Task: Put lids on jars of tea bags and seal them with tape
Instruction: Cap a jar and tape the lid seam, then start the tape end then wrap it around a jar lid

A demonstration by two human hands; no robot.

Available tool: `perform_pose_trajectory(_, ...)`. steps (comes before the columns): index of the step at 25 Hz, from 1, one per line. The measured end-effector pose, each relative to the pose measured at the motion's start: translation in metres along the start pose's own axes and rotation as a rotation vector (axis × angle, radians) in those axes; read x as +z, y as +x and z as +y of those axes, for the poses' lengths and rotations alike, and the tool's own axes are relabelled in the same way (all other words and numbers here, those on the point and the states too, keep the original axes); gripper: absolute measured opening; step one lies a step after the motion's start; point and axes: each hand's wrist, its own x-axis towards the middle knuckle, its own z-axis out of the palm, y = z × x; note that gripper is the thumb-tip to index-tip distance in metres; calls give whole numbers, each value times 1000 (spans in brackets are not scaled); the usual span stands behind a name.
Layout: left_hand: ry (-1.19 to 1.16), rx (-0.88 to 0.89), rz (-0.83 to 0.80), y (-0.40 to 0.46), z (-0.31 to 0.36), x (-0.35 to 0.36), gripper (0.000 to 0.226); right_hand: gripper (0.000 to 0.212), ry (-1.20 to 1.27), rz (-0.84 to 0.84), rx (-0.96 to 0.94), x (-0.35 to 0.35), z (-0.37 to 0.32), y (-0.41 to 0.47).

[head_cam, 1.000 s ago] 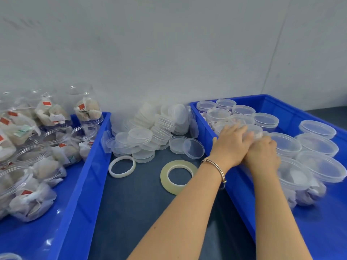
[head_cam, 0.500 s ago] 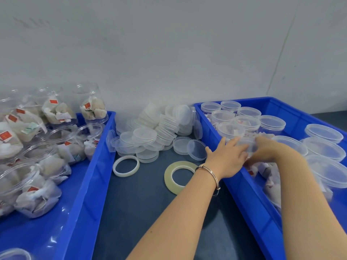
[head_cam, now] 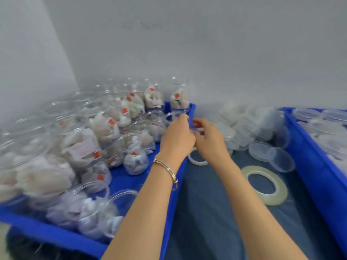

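Both hands reach an unlidded jar of tea bags (head_cam: 175, 117) at left crate's (head_cam: 185, 166) far right corner; left hand (head_cam: 177, 136) curls on its rim; right hand (head_cam: 208, 141) grip: cannot tell, blurred; lift jar upright, clear of neighbours; lid pile (head_cam: 244, 124) and tape roll (head_cam: 264, 184) lie between the 2 crates.

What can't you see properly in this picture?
Head view only:
- What the left hand and right hand hold: blurred, fingers overlap.
- Thin white ring: partly behind the right wrist.
- Right blue bin: cut off by the frame edge.
- Left bin's jars: motion blur, labels unreadable.
- Lid pile: too blurred to count.
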Motion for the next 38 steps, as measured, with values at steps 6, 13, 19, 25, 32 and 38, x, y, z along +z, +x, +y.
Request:
perform_pose_trajectory(6, 205, -125, 430, -15, -69, -61, 74, 49, 102, -268, -112, 85, -41, -9)
perform_pose_trajectory(13, 310, -419, 362, 24, -103, -97, 78, 52, 111, -301, -107, 92, -45, -9)
perform_pose_trajectory(19, 356, -406, 319, 27, -98, -101, 41, 49, 149, -284, -132, 91, -35, -8)
perform_pose_trajectory(25, 369, -214, 377, 3, -35, -86, 31, 83, 272, -196, -145, 78, -35, -5)
perform_pose_trajectory(32, 338, -22, 143, -29, 58, -2, 25, 27, 427, 51, 59, 24, 33, -12)
perform_pose_trajectory(38, 272, 96, 9, -55, 71, 59, 17, 20, 388, 123, 224, -5, 92, -57)
